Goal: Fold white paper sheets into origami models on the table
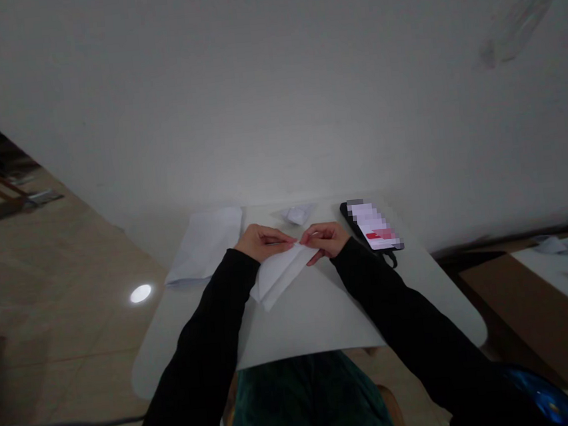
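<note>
The left grip (263,243) and right grip (328,238) are nearly together, thumbs and fingers pinched closed on the far edge of a folded white paper (286,273), which slants down toward the near left, over the desk (320,333). A small white piece (294,214) lies just beyond them. A fold seems under way; the next move likely calls for aligned edges and a firm crease.

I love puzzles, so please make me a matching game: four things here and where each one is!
1. phone
2. flat paper
3. folded paper
4. small paper shape

A. left side of the table
B. middle of the table, near the wall
C. right side of the table
D. in the left hand and right hand

Right pairs: 1-C, 2-A, 3-D, 4-B
</note>
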{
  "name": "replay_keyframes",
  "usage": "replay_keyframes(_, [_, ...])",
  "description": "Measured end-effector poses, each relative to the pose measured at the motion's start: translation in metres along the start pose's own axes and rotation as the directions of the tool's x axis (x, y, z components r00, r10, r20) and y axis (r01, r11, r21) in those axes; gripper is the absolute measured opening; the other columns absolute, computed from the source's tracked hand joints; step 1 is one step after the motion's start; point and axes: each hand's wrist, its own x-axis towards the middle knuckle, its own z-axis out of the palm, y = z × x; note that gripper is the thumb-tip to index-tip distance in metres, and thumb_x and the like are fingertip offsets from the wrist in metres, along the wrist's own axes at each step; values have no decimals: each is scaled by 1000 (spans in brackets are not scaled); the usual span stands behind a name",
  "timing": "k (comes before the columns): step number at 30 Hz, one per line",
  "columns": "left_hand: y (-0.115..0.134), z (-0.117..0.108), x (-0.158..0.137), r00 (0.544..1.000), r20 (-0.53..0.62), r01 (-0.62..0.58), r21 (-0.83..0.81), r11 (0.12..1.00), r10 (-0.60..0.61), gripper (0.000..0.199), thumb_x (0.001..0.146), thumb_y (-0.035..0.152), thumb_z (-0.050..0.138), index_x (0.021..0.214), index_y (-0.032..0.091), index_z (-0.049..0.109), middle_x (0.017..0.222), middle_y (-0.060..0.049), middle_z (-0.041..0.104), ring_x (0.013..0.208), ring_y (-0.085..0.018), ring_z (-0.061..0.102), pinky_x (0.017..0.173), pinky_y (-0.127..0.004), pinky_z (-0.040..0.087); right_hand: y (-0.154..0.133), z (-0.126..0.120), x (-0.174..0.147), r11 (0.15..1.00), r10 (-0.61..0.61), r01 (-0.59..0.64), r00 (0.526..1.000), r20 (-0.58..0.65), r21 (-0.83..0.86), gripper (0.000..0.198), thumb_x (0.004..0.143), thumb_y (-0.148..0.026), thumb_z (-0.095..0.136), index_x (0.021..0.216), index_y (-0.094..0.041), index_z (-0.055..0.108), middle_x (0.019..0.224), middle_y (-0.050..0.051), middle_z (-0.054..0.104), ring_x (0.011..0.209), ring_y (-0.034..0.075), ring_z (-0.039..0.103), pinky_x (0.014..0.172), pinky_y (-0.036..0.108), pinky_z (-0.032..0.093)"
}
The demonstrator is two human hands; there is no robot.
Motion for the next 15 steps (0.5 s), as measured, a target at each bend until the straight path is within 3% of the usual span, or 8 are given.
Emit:
replay_keyframes(9, [-2, 2, 4, 998, -63, -12, 38, 999, 14, 26, 58, 30, 77, 77, 12, 71, 69, -6, 71, 61, -14, 66, 63, -25, 54, -1, 4, -2, 977, -153, 149, 988, -15, -154, 16, 57, -27, 71, 67, -15, 66, 54, -3, 63, 47, 9, 60, 47, 23, 56])
replay_keyframes(15, [-1, 7, 3, 995, -94, -31, 40, 999, 35, 24, 65, 34, 72, 77, 13, 70, 72, -6, 72, 65, -15, 66, 63, -27, 54, -2, 3, -3, 937, -227, 201, 972, -62, -288, 20, 58, -35, 72, 65, -17, 66, 60, 0, 67, 53, 13, 62, 54, 27, 56])
